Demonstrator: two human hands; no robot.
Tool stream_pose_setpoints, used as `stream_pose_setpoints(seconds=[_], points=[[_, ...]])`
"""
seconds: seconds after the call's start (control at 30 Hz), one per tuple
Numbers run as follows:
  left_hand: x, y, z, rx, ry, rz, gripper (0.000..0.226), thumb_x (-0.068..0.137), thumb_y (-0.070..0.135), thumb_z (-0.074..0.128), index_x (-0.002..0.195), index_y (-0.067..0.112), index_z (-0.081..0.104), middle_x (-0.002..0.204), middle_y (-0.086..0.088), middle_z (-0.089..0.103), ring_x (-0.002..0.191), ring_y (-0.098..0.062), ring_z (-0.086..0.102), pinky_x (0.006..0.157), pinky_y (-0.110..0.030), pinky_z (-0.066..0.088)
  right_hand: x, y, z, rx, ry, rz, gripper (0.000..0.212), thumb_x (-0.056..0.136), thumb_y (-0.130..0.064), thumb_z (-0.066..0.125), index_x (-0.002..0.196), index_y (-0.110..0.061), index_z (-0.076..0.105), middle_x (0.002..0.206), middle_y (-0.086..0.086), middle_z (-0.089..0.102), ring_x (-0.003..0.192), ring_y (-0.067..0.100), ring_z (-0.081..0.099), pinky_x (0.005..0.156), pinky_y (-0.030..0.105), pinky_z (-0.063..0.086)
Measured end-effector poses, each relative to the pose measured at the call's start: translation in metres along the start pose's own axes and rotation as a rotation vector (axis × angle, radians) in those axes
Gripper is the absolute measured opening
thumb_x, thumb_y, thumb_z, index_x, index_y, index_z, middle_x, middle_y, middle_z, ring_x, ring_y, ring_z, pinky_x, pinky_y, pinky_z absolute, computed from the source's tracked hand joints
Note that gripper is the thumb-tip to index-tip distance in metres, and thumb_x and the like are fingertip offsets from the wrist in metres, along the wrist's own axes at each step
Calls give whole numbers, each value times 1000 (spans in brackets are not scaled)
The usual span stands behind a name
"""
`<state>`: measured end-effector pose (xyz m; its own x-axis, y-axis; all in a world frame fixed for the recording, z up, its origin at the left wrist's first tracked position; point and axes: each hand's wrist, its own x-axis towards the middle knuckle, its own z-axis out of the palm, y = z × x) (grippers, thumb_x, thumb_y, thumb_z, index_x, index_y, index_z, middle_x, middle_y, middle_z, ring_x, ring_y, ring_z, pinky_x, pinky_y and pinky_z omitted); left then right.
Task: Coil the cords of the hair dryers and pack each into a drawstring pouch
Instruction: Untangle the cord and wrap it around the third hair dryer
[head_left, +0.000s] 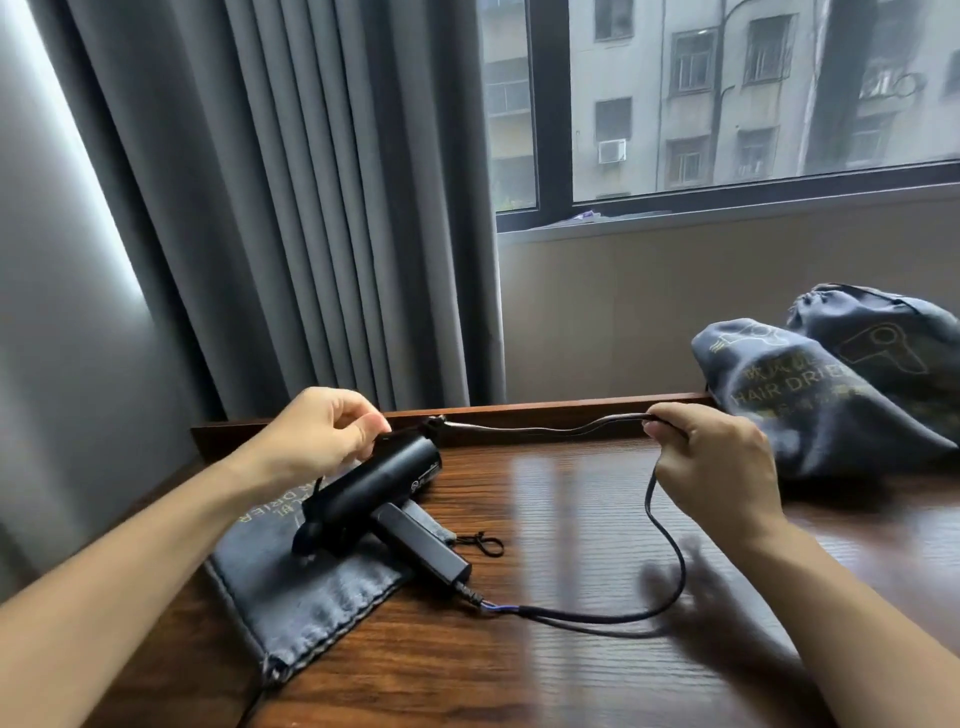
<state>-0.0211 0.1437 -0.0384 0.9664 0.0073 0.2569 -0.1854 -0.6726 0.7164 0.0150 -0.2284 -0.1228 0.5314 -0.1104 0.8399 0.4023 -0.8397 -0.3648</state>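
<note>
A black hair dryer (379, 486) lies on a flat, empty grey drawstring pouch (301, 587) at the table's left. Its black cord (670, 545) runs from the handle's end, loops right across the table and rises to my right hand (711, 457), which pinches it. From there the cord stretches left to my left hand (327, 431), which holds the plug end just above the dryer's barrel. Two filled grey pouches (810, 395) marked with a dryer picture lie at the back right.
The wooden table (545, 519) has a raised rim along its back edge. Grey curtains (260, 208) hang behind on the left, and a window (727, 93) stands above a beige wall. A small black drawstring loop (483, 543) lies beside the dryer's handle.
</note>
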Motion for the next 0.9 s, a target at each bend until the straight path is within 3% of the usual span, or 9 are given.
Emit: stream_pose_setpoints(seconds=[0.13,0.3,0.4,0.5,0.6,0.67,0.73,0.83,0.9], points=[[9,8,-1,194,86,277,20,101,14,64,84,22,69,70,9,66,60,-2,54,63,-18,43,-1,0,0,-2,-52,112,9,83,-6,78,86,-15,78,78,12,75,72,41,67,67,44,55],[13,4,-7,337,74,520,18,88,0,76,87,17,73,85,9,66,83,-8,62,75,-15,46,2,-1,-1,-1,-49,195,13,84,-8,76,93,-17,80,80,16,75,76,43,67,71,46,55],[22,-4,-10,364,166,546,26,88,-7,71,82,18,73,81,8,68,82,-12,64,77,-27,50,0,-6,1,16,-47,157,10,82,-7,78,88,-15,79,79,13,76,74,41,69,71,46,56],[31,-9,-16,279,160,369,36,92,-9,64,76,23,72,75,10,73,79,-6,68,79,-28,55,-2,-10,1,25,-5,75,11,80,-3,81,85,-13,79,79,10,77,71,39,71,71,46,58],[43,-17,-26,284,9,197,31,99,4,64,75,21,74,74,4,75,78,-14,72,79,-37,59,-2,-9,3,58,-10,-84,6,83,-10,76,86,-14,79,79,5,77,70,34,72,70,48,58],[48,-20,-29,333,-177,160,36,101,7,61,72,24,73,69,2,72,67,-11,65,71,-34,53,0,-7,4,124,-59,-158,8,84,-15,72,89,-13,78,82,1,78,73,30,73,72,47,58],[44,-18,-26,381,-445,124,40,103,7,57,71,26,71,67,-2,70,63,-7,56,69,-29,46,0,-6,5,229,-90,-166,9,86,-8,77,95,-10,79,87,-3,78,76,19,72,76,37,57],[29,-4,-12,506,-701,94,35,102,11,55,74,24,70,72,-4,74,67,-7,61,69,-25,47,0,-10,6,350,-170,-91,19,84,1,80,101,-8,79,85,-24,68,77,-10,63,75,5,44],[17,10,-2,654,-733,120,31,102,16,54,77,23,69,73,4,75,67,-3,63,68,-21,47,-3,-13,8,398,-230,-54,19,86,-2,80,102,-10,79,80,-30,65,71,-11,62,70,6,43]])
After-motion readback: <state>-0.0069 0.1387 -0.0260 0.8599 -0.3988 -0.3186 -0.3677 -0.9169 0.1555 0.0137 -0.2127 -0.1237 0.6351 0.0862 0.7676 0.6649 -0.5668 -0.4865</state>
